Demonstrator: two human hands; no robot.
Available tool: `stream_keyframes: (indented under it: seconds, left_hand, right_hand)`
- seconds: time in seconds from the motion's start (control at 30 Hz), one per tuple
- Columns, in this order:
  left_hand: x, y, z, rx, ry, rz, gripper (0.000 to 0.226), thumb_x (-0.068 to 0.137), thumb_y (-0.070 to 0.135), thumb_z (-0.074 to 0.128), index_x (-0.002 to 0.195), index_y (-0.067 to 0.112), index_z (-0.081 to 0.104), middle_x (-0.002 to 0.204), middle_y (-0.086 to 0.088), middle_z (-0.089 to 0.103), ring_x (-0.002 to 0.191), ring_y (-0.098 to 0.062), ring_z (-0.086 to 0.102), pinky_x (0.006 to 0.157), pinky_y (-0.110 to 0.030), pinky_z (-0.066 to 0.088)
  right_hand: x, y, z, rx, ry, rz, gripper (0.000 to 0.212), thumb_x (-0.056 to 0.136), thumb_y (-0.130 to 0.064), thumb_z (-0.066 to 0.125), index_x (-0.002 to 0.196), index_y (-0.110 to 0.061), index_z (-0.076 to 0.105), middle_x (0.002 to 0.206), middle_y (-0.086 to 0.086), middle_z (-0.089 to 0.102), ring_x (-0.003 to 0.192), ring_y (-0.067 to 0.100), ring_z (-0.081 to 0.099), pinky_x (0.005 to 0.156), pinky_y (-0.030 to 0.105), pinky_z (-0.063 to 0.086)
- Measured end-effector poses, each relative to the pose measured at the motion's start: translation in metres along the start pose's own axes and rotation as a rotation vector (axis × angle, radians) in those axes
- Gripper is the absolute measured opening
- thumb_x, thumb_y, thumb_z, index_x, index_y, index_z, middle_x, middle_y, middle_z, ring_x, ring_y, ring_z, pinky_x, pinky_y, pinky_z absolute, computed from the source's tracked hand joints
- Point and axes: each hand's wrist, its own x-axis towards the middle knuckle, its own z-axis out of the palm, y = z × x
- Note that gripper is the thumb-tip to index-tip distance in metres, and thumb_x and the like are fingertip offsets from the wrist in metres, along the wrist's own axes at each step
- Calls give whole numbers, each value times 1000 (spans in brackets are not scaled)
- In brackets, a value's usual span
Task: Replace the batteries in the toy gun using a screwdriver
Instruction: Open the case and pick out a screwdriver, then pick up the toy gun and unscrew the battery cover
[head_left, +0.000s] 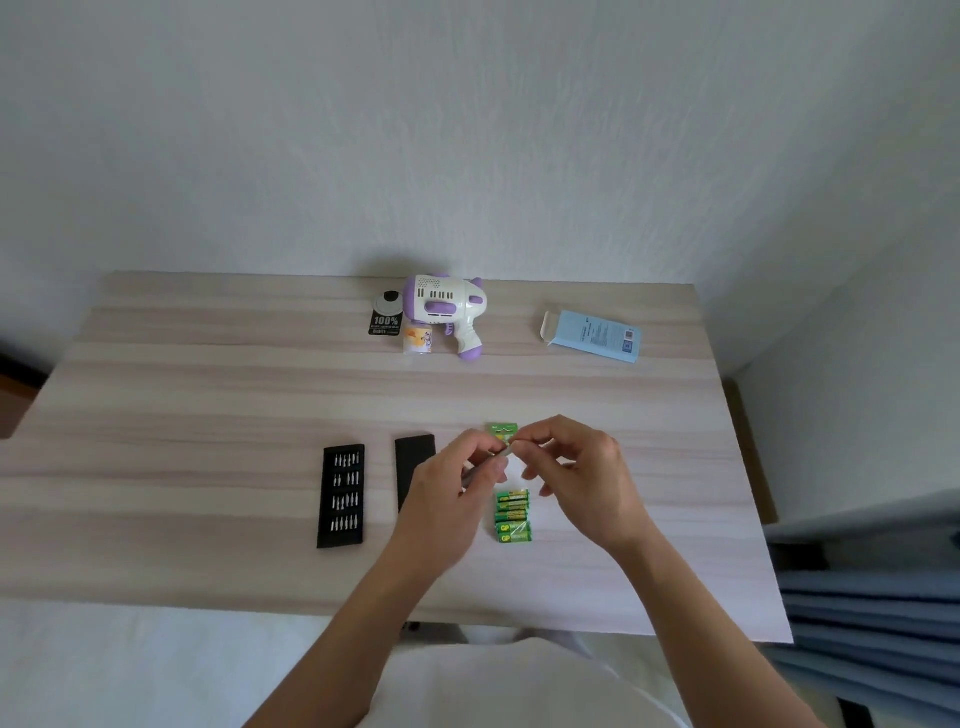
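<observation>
The left hand (452, 499) grips a slim grey screwdriver (503, 454), fingers curled round its handle, above the near middle of the wooden table (208, 374). The right hand (582, 467) pinches the far end of the screwdriver between thumb and forefinger; whether a bit sits there is too small to tell.

Just behind the fingertips a green battery card (501, 429) lies on the table. Below the hands, loose green batteries (513, 517) lie side by side in a short stack-like row. To the left of the left hand a black cover (413, 452) lies flat, partly hidden by that hand, and further left sits a black tray of bits (341, 496), its small metal bits standing in four rows.

The toy gun (448, 307), white with purple trim, lies on its side at the far edge of the table, well apart from the hands. A black hang tag (387, 316) lies beside its muzzle and a small bottle (418, 342) sits just beside its grip. A light blue box (592, 336), its flap open, lies to the right of the gun.
</observation>
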Motion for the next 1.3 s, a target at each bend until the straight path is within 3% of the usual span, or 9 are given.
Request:
stream_keyframes:
  seconds: [0.2, 0.43, 0.53, 0.63, 0.83, 0.93, 1.03, 1.13, 1.3]
  left_hand:
    - [12, -42, -26, -178, 113, -188, 12, 99, 14, 57, 94, 21, 65, 75, 7, 66, 60, -12, 54, 58, -19, 44]
    - [63, -90, -83, -278, 232, -389, 8, 100, 19, 57, 97, 16, 63, 85, -1, 74, 66, -20, 71, 64, -25, 51]
    - [90, -109, -99, -299, 218, -461, 9, 100, 20, 57, 97, 13, 62, 88, -2, 75, 68, -20, 72, 62, -28, 53]
    - [115, -124, -110, -285, 169, -491, 9, 100, 21, 58, 96, 15, 64, 89, -1, 75, 71, -19, 73, 68, -30, 57]
    - [155, -143, -124, -286, 112, -515, 8, 99, 19, 58, 95, 16, 64, 85, 4, 75, 72, -21, 73, 65, -26, 57]
    - [166, -150, -129, -297, 105, -513, 8, 99, 16, 58, 93, 16, 64, 82, 7, 75, 67, -17, 71, 61, -22, 54]
    - [170, -156, -134, -284, 89, -511, 8, 99, 17, 58, 93, 17, 64, 83, 8, 75, 68, -14, 70, 61, -20, 53]
    - [170, -159, -136, -295, 89, -517, 8, 99, 17, 59, 94, 17, 64, 83, 7, 74, 69, -14, 69, 63, -21, 55]
    - [166, -161, -132, -310, 78, -532, 7, 98, 18, 60, 94, 17, 65, 85, 3, 74, 68, -14, 67, 67, -25, 57]
  right_hand:
    - [55, 8, 30, -62, -180, 83, 8, 91, -30, 70, 97, -34, 72, 90, -16, 71, 78, 11, 67, 73, 31, 58]
    - [151, 34, 60, -49, -46, 305, 22, 89, -29, 72, 111, -25, 68, 96, -3, 72, 86, 16, 69, 79, 33, 57]
    - [198, 44, 62, -87, 35, 360, 37, 86, -30, 76, 121, -22, 64, 103, -3, 67, 90, 12, 66, 73, 25, 51]
    - [245, 56, 60, -157, 35, 386, 60, 80, -30, 82, 133, -23, 54, 119, 2, 58, 105, 19, 58, 84, 29, 48]
    - [329, 77, 59, -427, -305, 315, 98, 67, -19, 92, 149, -22, 37, 125, -6, 43, 132, 24, 40, 113, 38, 34]
    - [358, 92, 63, -565, -465, 307, 107, 63, -21, 94, 151, -27, 34, 139, 4, 41, 134, 20, 39, 112, 29, 33]
    - [373, 109, 69, -606, -526, 267, 106, 58, -24, 95, 148, -31, 39, 139, 3, 42, 130, 19, 43, 102, 31, 47]
    - [375, 114, 74, -576, -478, 197, 93, 56, -24, 94, 138, -30, 51, 123, -1, 54, 115, 16, 52, 81, 20, 48]
    - [354, 116, 74, -541, -336, 149, 82, 55, -24, 94, 130, -27, 59, 110, -2, 62, 103, 17, 60, 74, 20, 55]
